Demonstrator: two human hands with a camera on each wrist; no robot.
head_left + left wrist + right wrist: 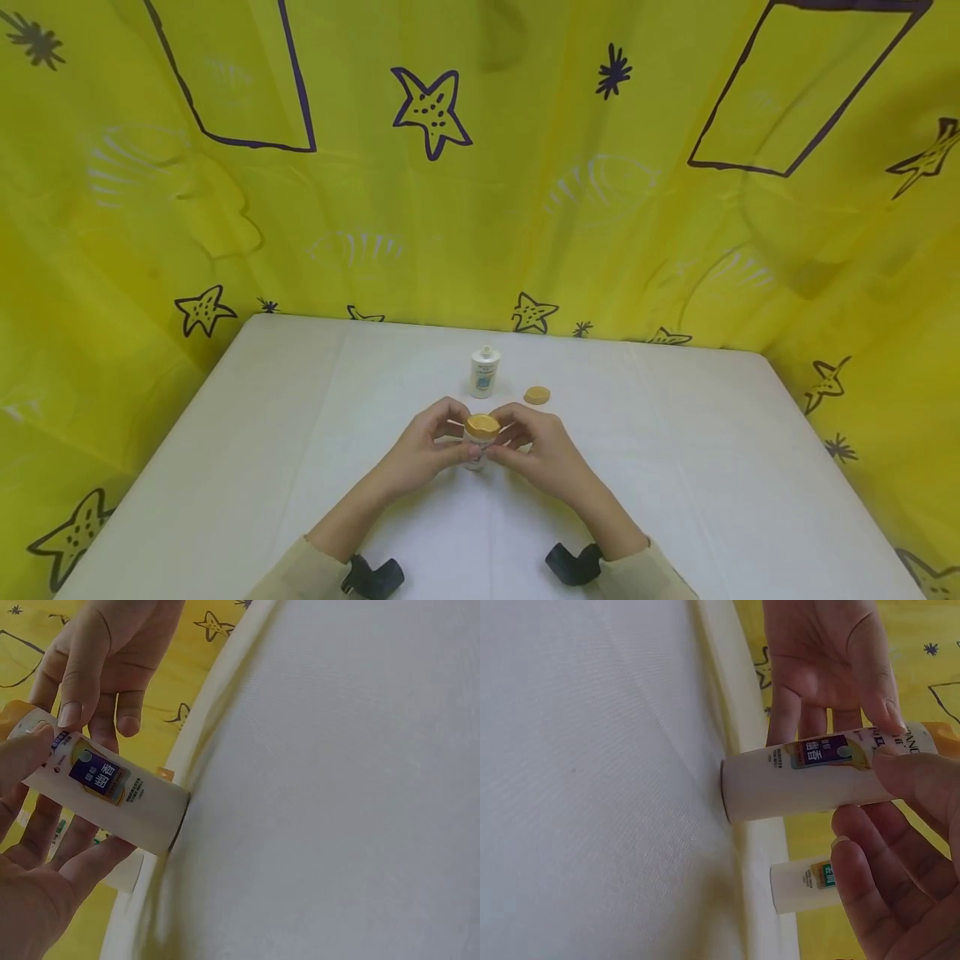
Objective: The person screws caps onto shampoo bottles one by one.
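Note:
A white shampoo bottle point(146, 806) with a gold cap point(482, 426) is upright between both hands, its base right at the tabletop. My left hand point(423, 450) grips it from the left, thumb on the near label side and fingers around the side. From the right, my right hand point(543, 450) holds the same bottle, thumb on its front near the cap. Farther back stands a second white bottle point(484, 375), its narrow neck uncovered. To the right of that bottle, a loose gold cap point(537, 395) lies on the table.
The white-covered table point(675, 467) spreads around the hands. A yellow curtain point(480, 208) with dark starfish drawings hangs along its back and sides. Black wrist-worn devices point(573, 565) sit by the sleeves point(641, 575).

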